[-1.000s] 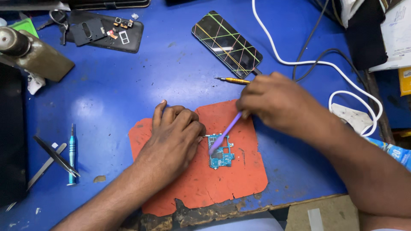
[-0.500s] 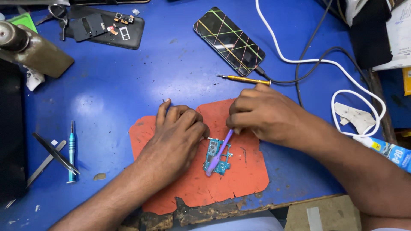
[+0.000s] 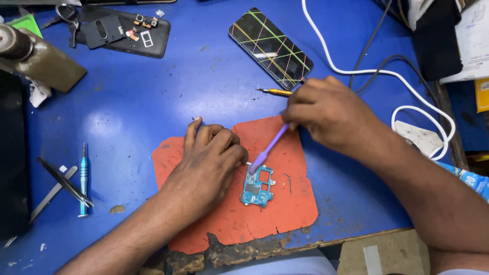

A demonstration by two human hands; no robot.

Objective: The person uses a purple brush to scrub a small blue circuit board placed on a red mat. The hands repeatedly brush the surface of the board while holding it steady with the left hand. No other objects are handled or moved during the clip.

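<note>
Head view, right hand [image 3: 326, 114] pinching purple tool [image 3: 267, 149] at circuit board [image 3: 257, 186] top edge, left hand [image 3: 209, 165] curled beside it, orange mat [image 3: 285, 214]

The right hand [image 3: 326, 114] has drawn the purple tool [image 3: 267, 150] back up off the board [image 3: 257, 186], so only its tip touches the board's top edge.

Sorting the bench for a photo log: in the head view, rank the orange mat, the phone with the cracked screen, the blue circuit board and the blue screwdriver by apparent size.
1. orange mat
2. phone with the cracked screen
3. blue screwdriver, long but thin
4. blue circuit board

The last two look close; their order is unsure.
</note>
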